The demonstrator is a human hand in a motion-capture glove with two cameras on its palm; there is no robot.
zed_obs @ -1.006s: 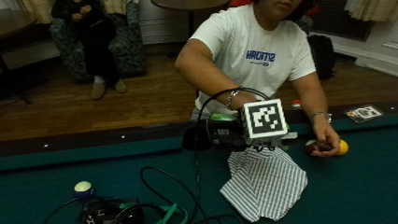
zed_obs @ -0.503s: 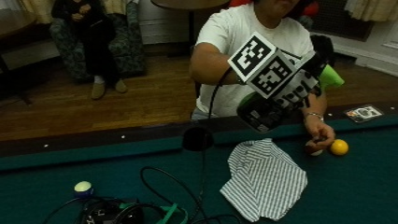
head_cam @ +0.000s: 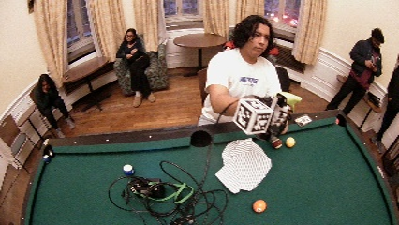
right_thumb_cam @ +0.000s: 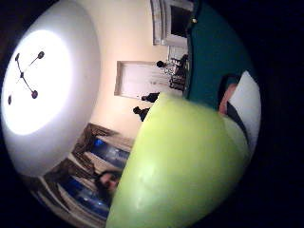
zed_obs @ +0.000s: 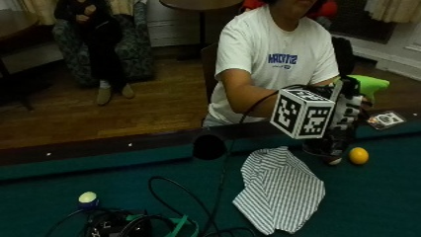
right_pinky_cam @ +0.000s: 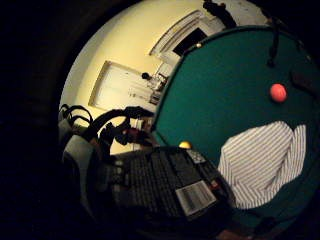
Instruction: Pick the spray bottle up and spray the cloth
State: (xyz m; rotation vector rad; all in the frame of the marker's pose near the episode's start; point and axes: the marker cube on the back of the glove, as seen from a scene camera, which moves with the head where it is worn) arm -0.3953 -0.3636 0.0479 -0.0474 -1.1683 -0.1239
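Right hand (zed_obs: pixel 342 116) now lower than half second ago, back beside table rail, spray bottle (zed_obs: pixel 367 86) carried along. Bottle sits upright-ish above felt, just beside cloth (zed_obs: pixel 279 190), not over it. Pickup done; spray step not yet done.

Fingers: look curled round bottle body, dark label (right_pinky_cam: pixel 165 187) close against palm, green head (right_thumb_cam: pixel 183 166) filling thumb-side view. Trigger contact hidden, can't tell whether finger is on it.

Cloth flat on green table (zed_obs: pixel 381 197), yellow ball (zed_obs: pixel 358 155) near hand. Nozzle direction unclear; probably needs aiming down at cloth.
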